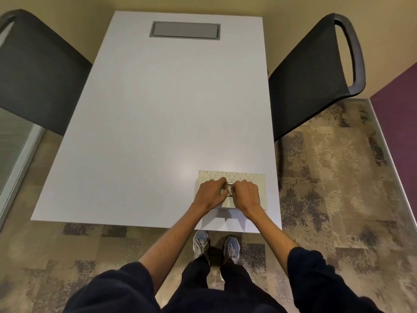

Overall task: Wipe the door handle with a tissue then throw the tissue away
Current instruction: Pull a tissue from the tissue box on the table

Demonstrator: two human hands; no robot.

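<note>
A beige patterned tissue box (252, 180) lies flat on the white table (158, 109), near its front right corner. Both my hands are on top of the box, at the metal-rimmed opening (230, 188) in its middle. My left hand (211, 194) curls its fingers over the left side of the opening. My right hand (247, 194) curls its fingers at the right side, and its fingertips are hidden. No loose tissue shows. No door handle or bin is in view.
A grey cable hatch (185, 30) is set into the far end of the table. Black mesh chairs stand at the left (38, 71) and right (316, 71) sides. I stand on patterned carpet (338, 177) at the table's front edge; a purple wall (401, 123) is at right.
</note>
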